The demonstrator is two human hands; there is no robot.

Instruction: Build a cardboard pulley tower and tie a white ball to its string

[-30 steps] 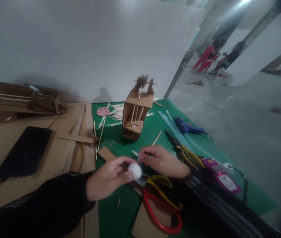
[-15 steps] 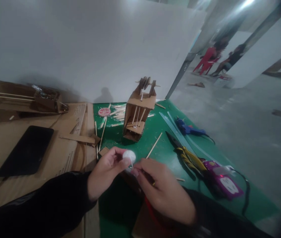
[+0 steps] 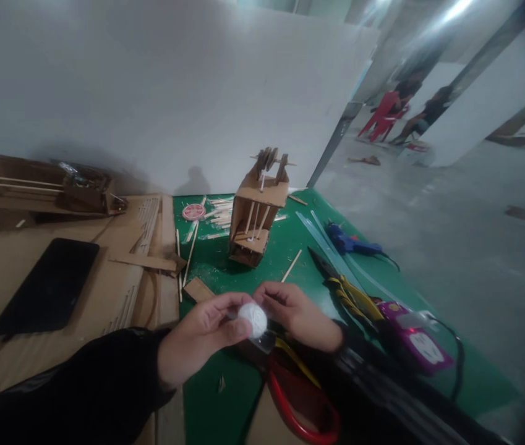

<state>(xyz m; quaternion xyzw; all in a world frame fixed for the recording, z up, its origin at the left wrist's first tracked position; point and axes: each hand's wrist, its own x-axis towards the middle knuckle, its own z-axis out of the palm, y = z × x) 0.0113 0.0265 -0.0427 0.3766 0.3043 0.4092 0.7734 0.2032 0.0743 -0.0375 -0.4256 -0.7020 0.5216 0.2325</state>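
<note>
My left hand [image 3: 206,337] pinches a small ball of white thread [image 3: 253,319] between thumb and fingers. Just behind and right of the ball, my right hand [image 3: 299,312] has its thumb and forefinger pressed together on the thread; the strand itself is hardly visible. Below the hands lies a pair of scissors with red handles [image 3: 277,395], partly under my right sleeve. Beyond them a cardboard model [image 3: 262,193] stands upright, with sticks inside and cardboard discs on a stick axle at its top.
Pliers [image 3: 350,296], a blue glue gun [image 3: 352,240] and a purple device [image 3: 413,337] lie to the right on the green table [image 3: 216,383]. At left are a black tablet-like slab [image 3: 49,287] and another cardboard build [image 3: 25,185]. Several wooden sticks [image 3: 220,213] lie behind. People sit far off.
My right hand has moved up and away, behind the ball, uncovering the scissors. The ball has shifted slightly right and down in my left hand.
</note>
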